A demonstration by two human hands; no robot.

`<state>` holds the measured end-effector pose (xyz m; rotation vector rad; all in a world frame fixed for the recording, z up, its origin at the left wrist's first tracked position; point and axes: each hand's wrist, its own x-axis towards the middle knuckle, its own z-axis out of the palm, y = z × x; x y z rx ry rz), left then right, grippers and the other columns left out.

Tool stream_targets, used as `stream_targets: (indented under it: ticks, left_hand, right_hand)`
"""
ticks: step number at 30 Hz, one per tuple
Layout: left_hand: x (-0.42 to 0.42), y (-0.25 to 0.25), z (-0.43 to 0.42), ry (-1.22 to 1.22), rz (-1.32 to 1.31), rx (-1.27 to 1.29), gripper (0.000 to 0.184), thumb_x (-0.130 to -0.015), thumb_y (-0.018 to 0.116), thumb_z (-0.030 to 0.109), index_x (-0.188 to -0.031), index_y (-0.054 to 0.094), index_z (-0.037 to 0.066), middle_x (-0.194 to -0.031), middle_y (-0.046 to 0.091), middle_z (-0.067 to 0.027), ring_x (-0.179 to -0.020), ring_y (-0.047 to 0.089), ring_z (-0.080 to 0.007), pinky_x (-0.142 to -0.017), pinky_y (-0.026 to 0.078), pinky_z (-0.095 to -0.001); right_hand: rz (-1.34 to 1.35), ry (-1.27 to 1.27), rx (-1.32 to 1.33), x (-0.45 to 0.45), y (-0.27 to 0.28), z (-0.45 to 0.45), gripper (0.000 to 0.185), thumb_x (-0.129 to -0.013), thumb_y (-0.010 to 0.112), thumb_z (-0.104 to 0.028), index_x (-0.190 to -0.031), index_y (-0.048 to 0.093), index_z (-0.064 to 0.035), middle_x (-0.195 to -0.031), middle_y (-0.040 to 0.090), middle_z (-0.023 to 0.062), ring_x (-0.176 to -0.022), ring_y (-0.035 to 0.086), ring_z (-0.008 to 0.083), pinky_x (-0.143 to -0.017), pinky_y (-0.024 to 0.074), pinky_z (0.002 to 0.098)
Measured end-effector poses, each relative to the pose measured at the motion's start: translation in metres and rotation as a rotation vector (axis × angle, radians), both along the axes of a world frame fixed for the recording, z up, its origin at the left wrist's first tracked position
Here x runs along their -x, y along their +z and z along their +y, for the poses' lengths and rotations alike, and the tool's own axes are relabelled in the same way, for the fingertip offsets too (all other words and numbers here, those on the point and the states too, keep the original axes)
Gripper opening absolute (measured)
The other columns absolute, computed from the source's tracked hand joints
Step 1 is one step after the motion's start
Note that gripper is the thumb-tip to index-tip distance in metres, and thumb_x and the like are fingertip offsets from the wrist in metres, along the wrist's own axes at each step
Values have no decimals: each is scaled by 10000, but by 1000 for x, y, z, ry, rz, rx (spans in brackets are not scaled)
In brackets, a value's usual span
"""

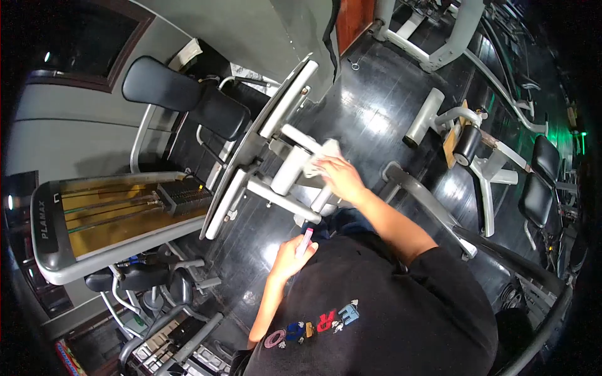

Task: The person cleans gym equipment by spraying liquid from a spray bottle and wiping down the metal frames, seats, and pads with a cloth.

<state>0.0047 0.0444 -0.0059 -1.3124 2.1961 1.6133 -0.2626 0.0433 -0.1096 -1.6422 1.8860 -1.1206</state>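
Note:
My right hand (343,180) is closed over a white cloth (325,156), which is pressed against the grey metal frame (290,170) of a gym machine. Part of the cloth bunches out beyond the fingers. Lower down, close to my body, my left hand (290,258) grips a slim pink-and-white object (305,241); its lower part is hidden by the fingers and I cannot make out its kind. That hand is apart from the machine frame, whose near bar ends just above it.
A weight stack machine (125,213) marked PLAMAX and a black padded seat (219,113) stand at left. On the right are a grey bench frame (433,207), a roller-pad machine (467,146) and black pads (538,197). The dark floor (376,116) is shiny.

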Motion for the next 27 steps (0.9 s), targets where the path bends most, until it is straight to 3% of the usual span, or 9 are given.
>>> stream_targets:
  ticks: [1,5,8,11,14,16,18,22,27]
  left_hand:
    - [-5,1,1,4,-17,9,339,-848,691,371,-837,631,38,-692,634,-149,-659,652,-288,-633,493,-384]
    - [-19,-9,3,35,-1,43,334,-848,693,365,-839,632,37,-705,645,-151,-671,660,-286,-644,498,-386]
    - [-16,-13,1,3,19,70,275,-882,665,311,-837,615,44,-643,611,-56,-601,615,-147,-585,473,-314]
    - [0,-6,-6,-62,60,150,277,-877,666,314,-845,616,43,-651,609,-69,-614,615,-160,-590,469,-330]
    - [17,2,-14,-57,101,156,276,-875,664,314,-850,616,44,-661,607,-80,-619,608,-163,-593,465,-340]
    - [23,0,-18,-78,116,167,286,-880,661,323,-854,616,41,-666,608,-78,-612,603,-158,-591,466,-336]
    - [25,-2,-21,-97,129,178,296,-885,658,331,-858,617,39,-672,609,-76,-606,598,-154,-588,468,-332]
    - [21,-14,-28,-111,108,59,325,-900,649,348,-882,622,25,-687,608,-45,-592,590,-125,-578,482,-309]
    - [14,-9,-29,-108,130,47,341,-910,642,350,-958,648,13,-676,602,-25,-596,598,-106,-575,492,-295]
  right_hand:
    - [213,31,24,5,-3,20,372,-790,673,-88,-1151,582,-91,-1209,635,76,-1256,522,246,-1125,336,478]
    - [274,110,-30,9,-14,62,359,-799,667,-106,-1147,581,-90,-1114,664,102,-1166,584,268,-1094,366,498]
    - [102,-5,-230,14,4,68,289,-848,616,-140,-1120,587,-49,-1053,673,137,-1060,633,294,-1029,420,468]
    - [-438,-133,-723,31,38,77,288,-948,485,-196,-1105,593,20,-1025,685,156,-968,664,238,-865,487,351]
    - [-713,-268,-307,38,-44,112,306,-955,500,-216,-1130,597,16,-1014,691,94,-955,657,192,-811,504,339]
    - [-797,-311,-313,39,-34,124,311,-960,491,-223,-1163,607,-16,-1039,679,54,-972,642,175,-794,510,341]
    - [-1319,-513,-380,38,-15,133,387,-938,548,-308,-1197,610,-27,-1146,655,67,-1033,604,187,-910,441,320]
    - [-1715,-658,-454,27,12,138,538,-857,609,-419,-1257,567,-61,-1137,655,101,-1086,607,242,-953,466,398]
    - [-1524,-535,-389,0,-6,128,439,-858,601,-293,-1205,555,-28,-1063,658,105,-906,668,236,-814,545,391]
